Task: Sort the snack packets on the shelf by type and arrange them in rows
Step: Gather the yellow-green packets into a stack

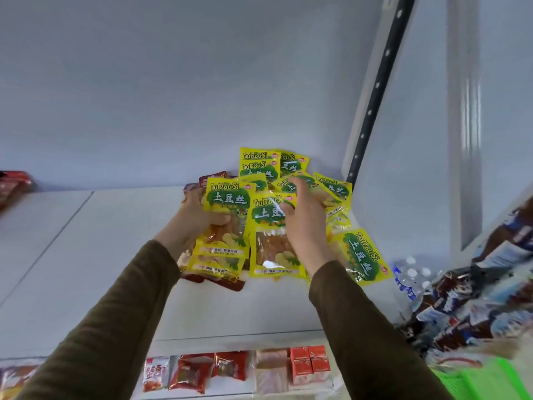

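The person reaches both arms, in dark olive sleeves, up to a white shelf [86, 255] where the snack packets lie in a loose heap against the far right corner. The left hand [199, 215] grips a stack of yellow packets [223, 226] printed "TuDouSi" with a green label; its thumb is curled across the front of the top packet and the fingers are hidden behind the stack, so the hold is a firm clamp on several packets at once. A dark red packet [227, 284] shows below the near edge of this stack; whether it is held or lies on the shelf cannot be told. The right hand [302, 220] lies over a single yellow packet [271, 243] just right of the stack, its fingers bent down onto the upper part of the wrapper and onto the packets behind; whether the hand pinches the packet or only presses on it cannot be told. Further yellow packets [261, 164] of the same type are piled at the far side of the heap, overlapping and tilted at different angles, and one more yellow packet [363, 258] lies skewed to the right, near the shelf's side wall. A black perforated upright [375, 90] runs up the right corner. On the far left of the shelf lie red packets [13, 186], well apart from the heap. On the lower shelf, near the bottom edge, red wrapped snacks [202, 373] and small red-orange cartons [310, 365] stand in a row.
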Motion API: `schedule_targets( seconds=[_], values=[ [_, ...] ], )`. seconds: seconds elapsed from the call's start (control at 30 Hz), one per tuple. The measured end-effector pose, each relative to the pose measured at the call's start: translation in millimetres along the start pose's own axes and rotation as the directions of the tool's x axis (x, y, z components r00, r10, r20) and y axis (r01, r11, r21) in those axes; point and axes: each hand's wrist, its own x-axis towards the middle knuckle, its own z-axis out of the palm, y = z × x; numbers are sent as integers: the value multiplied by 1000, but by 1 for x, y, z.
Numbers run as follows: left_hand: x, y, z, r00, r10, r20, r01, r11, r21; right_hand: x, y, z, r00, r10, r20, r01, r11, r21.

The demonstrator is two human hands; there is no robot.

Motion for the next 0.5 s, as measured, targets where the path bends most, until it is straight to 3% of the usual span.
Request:
schedule_targets(
  seconds=[0.13,0.23,0.33,0.5],
  values=[
    [9,8,13,998,-30,47,35,991,-125,25,2,-4,982,103,-158,-105,994,-2],
    [15,8,27,1000,-2,12,3,999,-53,47,12,-8,963,180,-199,-220,955,-199],
    [19,10,36,1000,-14,-19,15,999,49,59,27,-9,943,320,-89,-330,868,-372],
    [24,10,40,999,-34,-2,34,998,44,58,42,0,879,467,101,-420,856,-302]
  ],
)
